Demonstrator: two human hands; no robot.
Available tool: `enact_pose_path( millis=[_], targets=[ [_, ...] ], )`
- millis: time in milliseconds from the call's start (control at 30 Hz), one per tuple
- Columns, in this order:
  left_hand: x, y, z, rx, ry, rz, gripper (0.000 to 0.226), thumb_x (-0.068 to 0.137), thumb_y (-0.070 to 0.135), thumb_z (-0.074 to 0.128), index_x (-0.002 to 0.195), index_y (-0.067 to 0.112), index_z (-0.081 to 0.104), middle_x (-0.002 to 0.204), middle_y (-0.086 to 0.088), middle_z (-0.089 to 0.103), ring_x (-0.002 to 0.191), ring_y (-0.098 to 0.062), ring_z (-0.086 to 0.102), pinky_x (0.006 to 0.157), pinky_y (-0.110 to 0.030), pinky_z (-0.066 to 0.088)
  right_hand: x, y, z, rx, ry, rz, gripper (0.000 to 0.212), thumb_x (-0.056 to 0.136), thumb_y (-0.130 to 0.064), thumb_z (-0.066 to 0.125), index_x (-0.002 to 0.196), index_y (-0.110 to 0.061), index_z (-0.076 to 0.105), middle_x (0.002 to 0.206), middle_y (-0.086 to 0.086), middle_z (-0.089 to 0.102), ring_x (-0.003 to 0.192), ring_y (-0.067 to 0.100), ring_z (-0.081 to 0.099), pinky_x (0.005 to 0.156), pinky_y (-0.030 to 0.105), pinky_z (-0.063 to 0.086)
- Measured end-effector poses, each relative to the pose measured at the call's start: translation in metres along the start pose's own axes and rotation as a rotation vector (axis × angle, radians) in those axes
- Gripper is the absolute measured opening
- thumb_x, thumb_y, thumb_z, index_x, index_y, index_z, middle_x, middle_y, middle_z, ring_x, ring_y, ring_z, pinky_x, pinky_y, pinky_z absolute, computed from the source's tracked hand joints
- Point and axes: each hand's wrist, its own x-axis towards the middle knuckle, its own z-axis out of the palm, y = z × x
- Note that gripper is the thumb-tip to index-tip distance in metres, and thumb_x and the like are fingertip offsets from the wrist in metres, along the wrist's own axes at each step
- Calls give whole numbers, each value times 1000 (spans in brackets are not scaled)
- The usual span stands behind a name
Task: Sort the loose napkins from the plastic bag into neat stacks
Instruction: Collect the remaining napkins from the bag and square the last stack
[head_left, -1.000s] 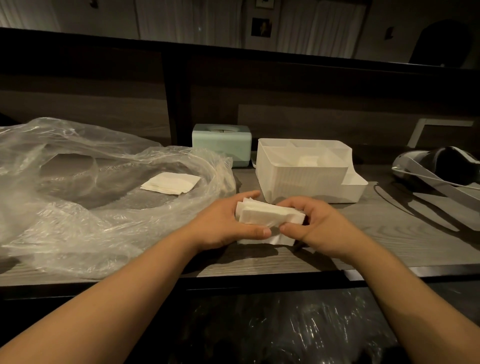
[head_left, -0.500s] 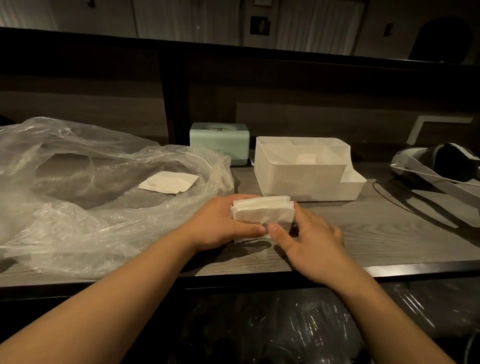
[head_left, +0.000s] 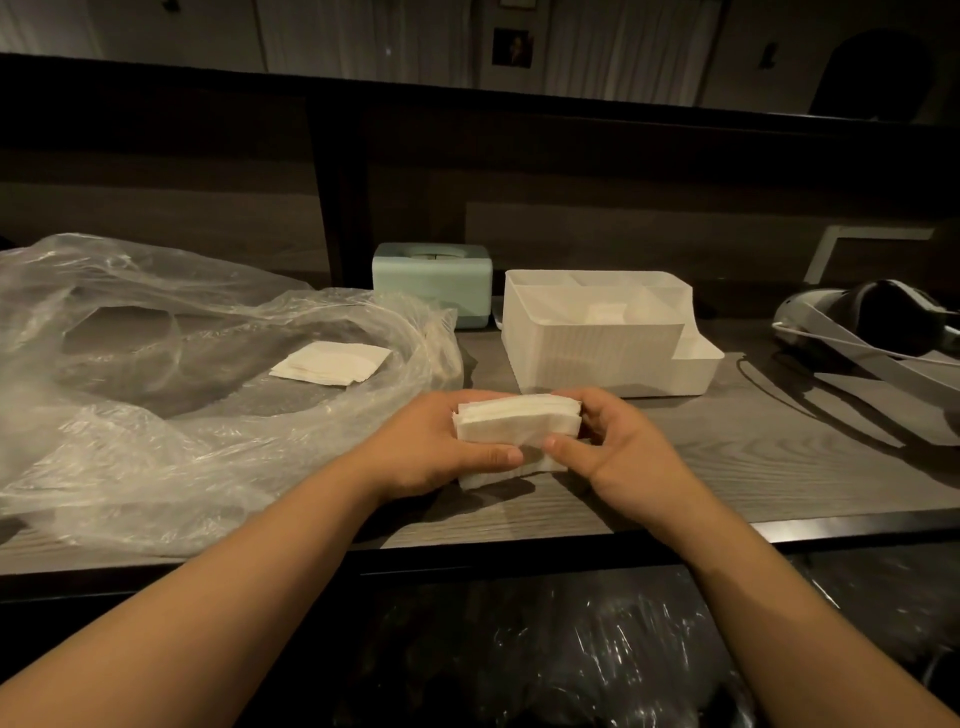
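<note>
- A stack of white napkins sits between both hands, just above the grey wood-grain table near its front edge; its lower near corner appears to touch the tabletop, though the contact is partly hidden.
- The stack's long axis runs left to right across the view, and its layered edges face up and away from the person, with the broad face turned toward the camera.
- The left hand grips the stack's left end, thumb laid across the near face and fingers curled behind.
- The right hand grips the right end the same way, thumb tip pressing the near face just beside the left thumb.
- A crumpled clear plastic bag lies to the left on the table, its open mouth facing the person.
- Inside the bag rests a small pile of loose napkins, lying flat, well apart from the held stack.
- Behind the hands stands a white organiser box with several compartments; a pale folded item shows in one compartment.
- A mint-green tissue box stands just left of the organiser.
- A headset with white straps lies at the far right.
</note>
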Motion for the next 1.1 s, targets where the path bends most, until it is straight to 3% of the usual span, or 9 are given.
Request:
enact_pose_path(
  millis=[100, 233, 367, 567, 733, 833, 900, 967, 1100],
  targets=[
    [1, -1, 2, -9, 63, -1, 48, 82, 32, 85, 127, 29, 70, 112, 10, 77, 106, -9, 71, 96, -33, 56, 1, 4, 0, 78, 59, 2, 36, 92, -10, 71, 122, -26, 60, 112, -10, 69, 106, 7, 66, 78, 14, 55],
    [2, -1, 3, -11, 118, -1, 39, 81, 31, 86, 118, 32, 72, 106, 13, 77, 100, -5, 72, 90, -25, 55, -3, 14, 8, -138, 252, 15, 49, 91, -32, 73, 136, -29, 53, 124, -14, 61, 114, 4, 57, 98, 28, 49],
    [2, 0, 3, 71, 126, 11, 41, 79, 35, 88, 115, 38, 69, 106, 17, 76, 99, -2, 71, 90, -24, 55, -11, 10, 12, -173, 342, -42, 28, 90, -36, 74, 111, -35, 55, 107, -18, 60, 98, -1, 57, 75, 16, 44],
    [2, 1, 4, 95, 141, 5, 42, 77, 40, 89, 114, 37, 69, 103, 19, 75, 95, -1, 70, 85, -21, 55, -3, 15, 10, -102, 356, -72, 12, 92, -27, 73, 90, -33, 62, 87, -13, 69, 82, -7, 61, 64, 7, 44],
    [3, 1, 4, 144, 142, 5, 38, 78, 42, 88, 111, 38, 70, 100, 20, 75, 94, 1, 69, 82, -20, 52, 1, 16, 8, -28, 346, -77, 12, 89, -27, 75, 91, -32, 65, 88, -12, 69, 85, -2, 64, 73, 18, 49],
    [4, 0, 5, 131, 140, -5, 33, 81, 34, 87, 111, 35, 72, 99, 15, 76, 93, -1, 70, 82, -21, 51, 0, 14, 7, -210, 351, -117, 37, 85, -38, 76, 115, -36, 55, 114, -21, 54, 113, 6, 54, 93, 28, 47],
    [3, 3, 6, 141, 138, 13, 46, 82, 31, 86, 122, 40, 67, 110, 18, 74, 98, 3, 68, 86, -17, 51, -3, 1, 1, -457, 245, -248, 63, 85, -46, 72, 139, -42, 40, 132, -22, 39, 131, 4, 34, 110, 32, 28],
    [2, 6, 5, 185, 146, 9, 73, 81, 32, 86, 144, 44, 50, 129, 23, 62, 104, 7, 62, 88, -10, 48, -1, -21, -1, -669, 65, -376, 72, 89, -49, 67, 149, -45, 27, 144, -20, 36, 138, 4, 26, 118, 33, 13],
    [-1, 9, 5, 336, 136, -33, 110, 80, 38, 86, 163, 42, 13, 127, 13, 49, 114, -7, 52, 95, -20, 41, 25, -54, 4, -920, -179, -400, 57, 95, -49, 60, 147, -42, 39, 141, -12, 52, 135, 12, 40, 113, 41, 23]
  ],
)
